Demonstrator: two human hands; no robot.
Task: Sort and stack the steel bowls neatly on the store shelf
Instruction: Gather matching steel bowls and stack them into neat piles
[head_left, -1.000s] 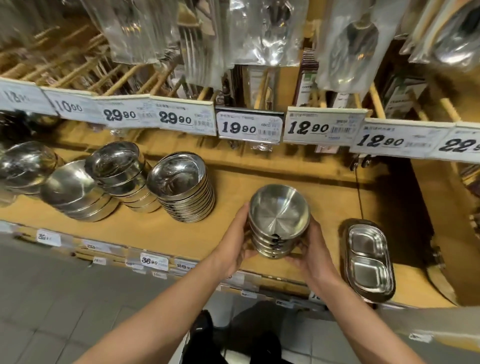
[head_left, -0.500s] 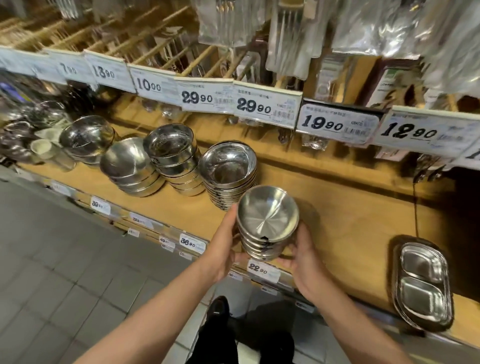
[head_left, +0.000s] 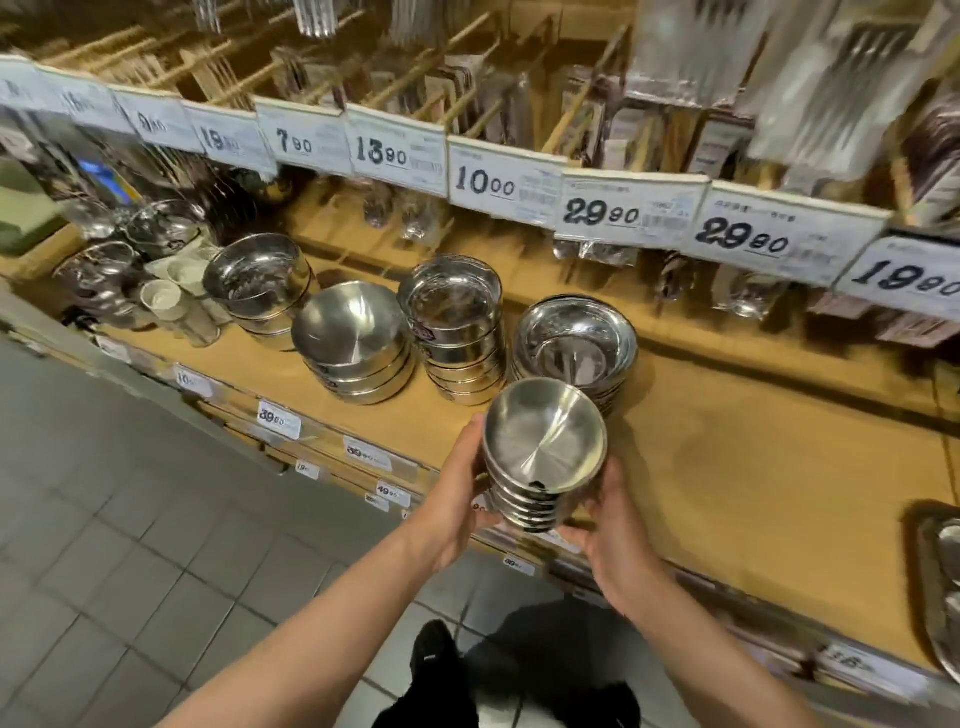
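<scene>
Both hands hold one stack of small steel bowls (head_left: 545, 452) above the wooden shelf's (head_left: 727, 447) front edge: left hand (head_left: 457, 493) and right hand (head_left: 610, 525) curl their fingers around its sides. Four more bowl stacks (head_left: 353, 343) stand on the shelf behind.

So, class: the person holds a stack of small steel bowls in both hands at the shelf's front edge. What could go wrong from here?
1. The held stack leans; the left hand and right hand grip only its sides, so smooth bowls may slide off.
2. It sits close to the wide bowl stack and might knock it.
3. It hangs over the shelf edge; dropped bowls would likely hit the floor.
</scene>
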